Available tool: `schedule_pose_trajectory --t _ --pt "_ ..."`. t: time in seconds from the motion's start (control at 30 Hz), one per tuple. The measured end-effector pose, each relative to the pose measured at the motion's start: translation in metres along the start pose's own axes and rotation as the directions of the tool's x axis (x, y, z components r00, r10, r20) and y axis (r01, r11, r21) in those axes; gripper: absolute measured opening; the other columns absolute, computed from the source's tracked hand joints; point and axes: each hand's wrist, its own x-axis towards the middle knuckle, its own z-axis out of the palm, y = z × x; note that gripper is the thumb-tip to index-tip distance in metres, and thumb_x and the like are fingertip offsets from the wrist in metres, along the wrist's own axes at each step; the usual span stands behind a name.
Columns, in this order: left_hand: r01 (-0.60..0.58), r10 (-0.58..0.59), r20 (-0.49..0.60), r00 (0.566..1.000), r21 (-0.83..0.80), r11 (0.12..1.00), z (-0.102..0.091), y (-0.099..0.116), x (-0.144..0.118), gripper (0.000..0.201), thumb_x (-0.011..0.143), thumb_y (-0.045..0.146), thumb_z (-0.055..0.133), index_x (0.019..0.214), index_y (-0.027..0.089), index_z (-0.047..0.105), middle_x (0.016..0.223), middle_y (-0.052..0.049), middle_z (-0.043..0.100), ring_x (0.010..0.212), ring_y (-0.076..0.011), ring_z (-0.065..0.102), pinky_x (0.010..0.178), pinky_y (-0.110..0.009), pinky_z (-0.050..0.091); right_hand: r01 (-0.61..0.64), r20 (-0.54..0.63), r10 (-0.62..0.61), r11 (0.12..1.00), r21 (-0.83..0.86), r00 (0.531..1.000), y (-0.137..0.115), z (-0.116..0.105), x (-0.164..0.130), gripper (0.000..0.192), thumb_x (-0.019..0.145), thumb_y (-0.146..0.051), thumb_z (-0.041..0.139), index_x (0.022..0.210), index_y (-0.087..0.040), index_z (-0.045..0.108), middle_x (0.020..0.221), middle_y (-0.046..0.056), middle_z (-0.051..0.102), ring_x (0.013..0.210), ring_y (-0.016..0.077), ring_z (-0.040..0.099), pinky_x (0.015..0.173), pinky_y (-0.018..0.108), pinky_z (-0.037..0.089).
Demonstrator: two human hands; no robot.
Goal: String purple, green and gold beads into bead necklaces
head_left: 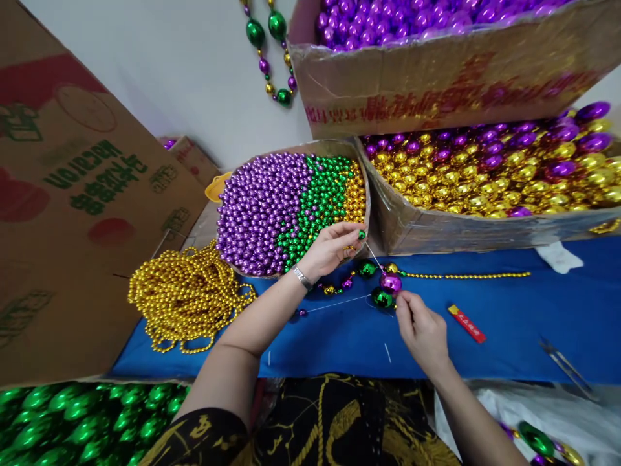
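Note:
My left hand (330,249) hovers at the front rim of a round tray (367,194) of small purple, green and gold beads, pinching a small green bead (361,235) at its fingertips. A thin white thread (373,255) runs from it down to my right hand (421,327), which pinches the thread beside a large green bead (381,298) and a large purple bead (391,282). These belong to a partly strung necklace (339,285) lying on the blue cloth (533,310), with a gold bead strand (466,276) trailing right.
A heap of gold bead strands (187,298) lies at left by a tilted cardboard box (72,194). Boxes of large gold and purple beads (485,175) stand behind. A red lighter (466,323) and scissors (565,366) lie at right. Green beads (87,421) fill a box at lower left.

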Motion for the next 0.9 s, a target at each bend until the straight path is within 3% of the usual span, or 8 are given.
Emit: schedule_pose_trajectory --t 0.27,0.43,0.6,0.73,0.9 --pt "-0.052 0.052 0.001 0.999 0.123 0.991 0.005 -0.003 -0.002 0.024 0.075 0.031 0.079 0.096 0.02 0.075 0.077 -0.001 0.066 0.067 -0.0073 0.059 0.055 -0.018 0.043 0.014 -0.016 -0.014 0.999 -0.031 1.0 0.002 -0.003 0.0 0.011 0.096 -0.018 0.051 0.095 -0.016 0.061 0.068 0.0 0.067 0.048 0.0088 0.058 0.056 0.019 0.045" --pt "-0.158 0.153 0.039 0.987 0.303 0.94 0.008 0.0 0.001 0.025 0.074 0.031 0.078 0.096 0.019 0.075 0.075 -0.001 0.066 0.06 -0.0063 0.053 0.054 -0.019 0.043 0.031 -0.033 -0.032 0.999 -0.041 0.999 0.005 -0.003 -0.001 0.011 0.096 -0.017 0.051 0.095 -0.014 0.062 0.072 0.003 0.07 0.053 0.0103 0.063 0.059 0.019 0.048" --pt "-0.182 0.175 0.054 0.983 0.398 0.899 0.015 0.003 0.003 0.024 0.076 0.032 0.077 0.097 0.02 0.075 0.078 -0.001 0.067 0.06 -0.006 0.053 0.055 -0.019 0.043 0.006 -0.029 -0.006 0.999 -0.033 1.0 0.01 -0.004 -0.003 0.013 0.096 -0.019 0.05 0.096 -0.016 0.062 0.074 0.003 0.071 0.054 0.0108 0.065 0.059 0.02 0.05" --pt "-0.157 0.137 0.08 0.987 0.363 0.918 0.022 0.006 0.007 0.024 0.075 0.033 0.077 0.096 0.02 0.076 0.08 -0.002 0.068 0.059 -0.006 0.053 0.054 -0.02 0.044 -0.037 -0.021 0.037 0.999 -0.015 0.999 0.014 -0.006 -0.002 0.015 0.097 -0.021 0.048 0.095 -0.016 0.063 0.074 0.003 0.071 0.055 0.0117 0.065 0.059 0.02 0.051" --pt "-0.022 0.005 0.075 0.997 0.236 0.972 0.032 0.007 0.013 0.023 0.075 0.031 0.077 0.095 0.021 0.075 0.079 -0.002 0.067 0.064 -0.0073 0.058 0.054 -0.019 0.045 -0.083 -0.012 0.084 0.996 0.028 0.996 0.019 -0.01 -0.001 0.016 0.098 -0.023 0.047 0.095 -0.017 0.063 0.073 0.002 0.071 0.055 0.0116 0.066 0.058 0.02 0.05"
